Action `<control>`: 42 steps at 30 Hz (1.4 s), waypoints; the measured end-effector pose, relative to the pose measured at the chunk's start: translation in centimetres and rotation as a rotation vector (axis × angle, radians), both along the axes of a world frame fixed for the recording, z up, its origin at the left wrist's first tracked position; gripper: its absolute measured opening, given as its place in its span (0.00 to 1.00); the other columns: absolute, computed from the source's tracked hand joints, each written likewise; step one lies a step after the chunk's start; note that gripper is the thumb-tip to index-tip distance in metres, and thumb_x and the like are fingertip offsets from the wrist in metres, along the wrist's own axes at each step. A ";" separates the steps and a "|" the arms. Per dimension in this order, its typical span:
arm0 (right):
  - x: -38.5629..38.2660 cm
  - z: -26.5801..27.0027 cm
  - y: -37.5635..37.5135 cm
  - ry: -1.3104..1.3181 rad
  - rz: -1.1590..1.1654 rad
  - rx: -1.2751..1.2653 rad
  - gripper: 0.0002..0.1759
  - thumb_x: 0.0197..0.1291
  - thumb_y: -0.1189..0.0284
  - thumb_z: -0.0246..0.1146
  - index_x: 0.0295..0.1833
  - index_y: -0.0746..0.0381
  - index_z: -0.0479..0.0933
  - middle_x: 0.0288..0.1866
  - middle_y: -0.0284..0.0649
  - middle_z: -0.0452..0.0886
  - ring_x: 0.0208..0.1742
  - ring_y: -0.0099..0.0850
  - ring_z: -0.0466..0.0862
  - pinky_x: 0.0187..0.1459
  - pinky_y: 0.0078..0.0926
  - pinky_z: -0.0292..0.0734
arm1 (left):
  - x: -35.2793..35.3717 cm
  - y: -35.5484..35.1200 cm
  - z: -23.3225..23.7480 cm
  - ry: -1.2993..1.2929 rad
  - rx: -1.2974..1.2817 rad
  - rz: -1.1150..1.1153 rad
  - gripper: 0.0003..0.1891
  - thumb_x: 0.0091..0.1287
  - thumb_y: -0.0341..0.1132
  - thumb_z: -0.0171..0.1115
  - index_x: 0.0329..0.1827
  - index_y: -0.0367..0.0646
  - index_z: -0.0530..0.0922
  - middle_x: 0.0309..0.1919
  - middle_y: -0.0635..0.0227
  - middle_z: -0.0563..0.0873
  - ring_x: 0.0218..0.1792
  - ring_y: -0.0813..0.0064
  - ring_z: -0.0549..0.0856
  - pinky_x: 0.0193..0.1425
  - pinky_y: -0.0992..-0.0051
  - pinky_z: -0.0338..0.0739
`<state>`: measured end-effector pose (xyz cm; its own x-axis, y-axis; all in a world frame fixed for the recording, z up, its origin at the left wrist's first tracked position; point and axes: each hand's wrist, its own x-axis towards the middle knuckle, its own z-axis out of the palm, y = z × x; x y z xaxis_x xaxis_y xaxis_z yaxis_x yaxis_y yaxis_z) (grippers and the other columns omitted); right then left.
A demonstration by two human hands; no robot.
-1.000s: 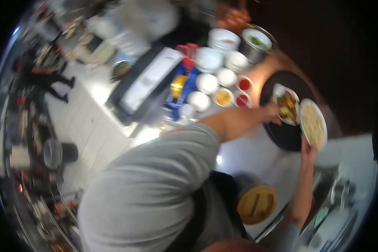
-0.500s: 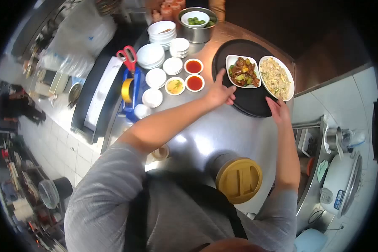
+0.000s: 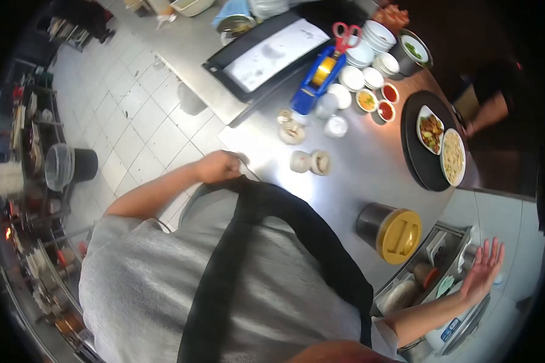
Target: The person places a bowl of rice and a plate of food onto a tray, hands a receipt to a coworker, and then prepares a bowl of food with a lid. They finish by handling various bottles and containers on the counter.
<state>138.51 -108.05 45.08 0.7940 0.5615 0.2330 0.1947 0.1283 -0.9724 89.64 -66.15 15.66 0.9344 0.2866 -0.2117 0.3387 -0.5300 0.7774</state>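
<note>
My left hand (image 3: 220,167) is closed in a fist at the front of the black apron (image 3: 272,202), beside the counter's near edge; what it holds, if anything, is hidden. Off to the right, my right hand (image 3: 483,272) is raised with its fingers spread and nothing in it. A round black tray (image 3: 410,145) lies on the steel counter (image 3: 363,163), away from both hands. On it are a white bowl of meat and vegetables (image 3: 431,132) and an oval plate of fried rice (image 3: 452,157). Another person's hand (image 3: 470,128) is at the tray's far side.
White bowls (image 3: 378,37), dishes of red sauce (image 3: 386,110), red scissors (image 3: 346,37) and a blue tape dispenser (image 3: 318,81) stand on the counter. A yellow-lidded container (image 3: 399,236) is near its front. A shelf unit (image 3: 433,260) is at right.
Both my hands have come away from the tray and dishes; my left drew back to the apron, my right swung out right. The view turned left. Another person's arm has appeared beyond the tray.
</note>
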 end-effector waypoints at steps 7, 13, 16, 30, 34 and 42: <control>-13.7 3.2 11.2 -0.262 0.378 -0.148 0.35 0.66 0.55 0.56 0.68 0.70 0.58 0.60 0.54 0.72 0.56 0.42 0.76 0.58 0.37 0.71 | -14.5 13.9 -9.9 0.525 0.139 0.198 0.18 0.55 0.45 0.68 0.45 0.46 0.80 0.38 0.57 0.85 0.44 0.58 0.83 0.49 0.64 0.76; -28.7 -2.3 31.9 -0.048 0.770 -0.321 0.31 0.55 0.70 0.62 0.62 0.75 0.63 0.50 0.56 0.78 0.52 0.44 0.81 0.56 0.42 0.76 | -19.2 26.0 -15.0 -0.014 -0.570 1.117 0.05 0.62 0.34 0.58 0.39 0.47 0.79 0.35 0.71 0.83 0.36 0.76 0.81 0.39 0.72 0.75; -35.8 -8.6 44.6 0.197 1.045 -0.598 0.27 0.59 0.77 0.58 0.64 0.72 0.64 0.56 0.52 0.76 0.57 0.39 0.78 0.58 0.36 0.73 | -20.0 31.2 -18.0 -0.327 -0.781 1.471 0.06 0.64 0.37 0.58 0.41 0.48 0.77 0.36 0.70 0.82 0.38 0.74 0.82 0.42 0.72 0.76; -53.0 -27.8 77.0 -1.411 0.988 -0.642 0.41 0.52 0.58 0.67 0.72 0.46 0.60 0.78 0.52 0.41 0.77 0.54 0.44 0.68 0.64 0.43 | -21.9 48.6 -20.5 -0.725 -1.023 1.852 0.16 0.73 0.45 0.44 0.32 0.45 0.72 0.30 0.68 0.81 0.29 0.75 0.82 0.33 0.74 0.74; -53.7 -28.4 77.8 -1.568 0.932 -0.768 0.40 0.49 0.59 0.69 0.70 0.45 0.63 0.78 0.53 0.40 0.78 0.53 0.42 0.69 0.65 0.38 | -23.9 55.0 -23.7 -0.840 -1.055 1.913 0.16 0.74 0.45 0.43 0.35 0.44 0.74 0.33 0.67 0.82 0.32 0.74 0.83 0.35 0.73 0.75; -54.2 -28.5 78.6 -1.579 0.939 -0.807 0.35 0.48 0.60 0.68 0.66 0.46 0.69 0.77 0.57 0.43 0.77 0.56 0.44 0.68 0.63 0.39 | -23.8 63.3 -26.6 -0.852 -1.161 1.752 0.17 0.73 0.45 0.45 0.54 0.45 0.74 0.49 0.67 0.81 0.50 0.73 0.78 0.53 0.69 0.72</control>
